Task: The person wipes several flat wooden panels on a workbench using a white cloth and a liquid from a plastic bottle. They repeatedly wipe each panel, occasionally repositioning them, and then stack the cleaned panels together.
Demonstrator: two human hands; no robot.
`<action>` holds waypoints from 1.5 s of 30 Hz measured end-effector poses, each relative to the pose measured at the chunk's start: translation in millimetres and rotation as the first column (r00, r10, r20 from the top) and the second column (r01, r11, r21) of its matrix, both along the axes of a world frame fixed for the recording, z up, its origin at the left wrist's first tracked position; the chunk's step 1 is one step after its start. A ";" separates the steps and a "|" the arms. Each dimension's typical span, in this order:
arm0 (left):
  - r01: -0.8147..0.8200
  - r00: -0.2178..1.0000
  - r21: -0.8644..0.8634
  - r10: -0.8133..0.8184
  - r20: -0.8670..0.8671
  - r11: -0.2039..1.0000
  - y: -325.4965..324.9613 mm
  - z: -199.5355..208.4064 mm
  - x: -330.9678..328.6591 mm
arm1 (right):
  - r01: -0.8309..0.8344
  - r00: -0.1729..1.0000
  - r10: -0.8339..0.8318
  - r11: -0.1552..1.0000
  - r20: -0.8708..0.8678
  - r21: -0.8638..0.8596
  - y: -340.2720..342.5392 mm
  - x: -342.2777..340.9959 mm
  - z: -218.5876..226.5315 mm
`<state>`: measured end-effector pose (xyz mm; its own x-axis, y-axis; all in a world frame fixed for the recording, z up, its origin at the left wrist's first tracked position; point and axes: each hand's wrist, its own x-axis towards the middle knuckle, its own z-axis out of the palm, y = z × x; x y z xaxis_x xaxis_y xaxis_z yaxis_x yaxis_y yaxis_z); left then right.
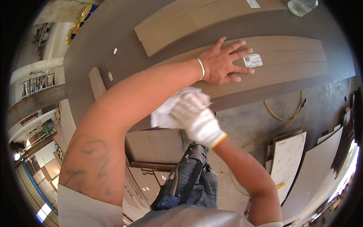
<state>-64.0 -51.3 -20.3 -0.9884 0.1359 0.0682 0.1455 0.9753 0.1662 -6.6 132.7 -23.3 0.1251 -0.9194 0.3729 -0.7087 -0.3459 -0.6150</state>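
Observation:
My left hand [221, 64], bare with a silver bracelet [201, 69] at the wrist, lies flat with fingers spread on a long brown wood-grain panel [287, 72]. Its fingertips reach close to a white label [252, 60] stuck on that panel. My right hand [198, 117] wears a white knit glove with a yellow cuff edge. Somewhat blurred, it is closed on a white cloth [164, 113] beneath my left forearm, by the near edge of the panel. Its fingertips and part of the cloth are hard to make out.
A second brown panel [181, 26] lies farther back on the dark table [124, 22], near a clear plastic container [301, 6]. A small wood strip [97, 83] rests at the left. Boards [289, 162] lean at the lower right; a yellow hose [278, 116] lies on the floor.

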 end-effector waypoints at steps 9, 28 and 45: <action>-0.021 1.000 0.028 0.021 0.013 0.999 1.1 -1.0 3.8 | 0.401 0.880 -0.373 0.915 -0.295 0.037 48.8 -52.9 10.2; -0.772 0.508 0.285 0.821 -0.261 0.569 9.7 26.7 178.0 | -0.363 0.108 -0.827 0.483 0.551 0.796 201.5 -24.1 35.1; -0.718 0.688 0.391 0.670 0.278 0.575 212.5 48.3 128.7 | 0.328 -0.700 -0.278 0.694 0.658 0.641 227.1 -185.0 193.9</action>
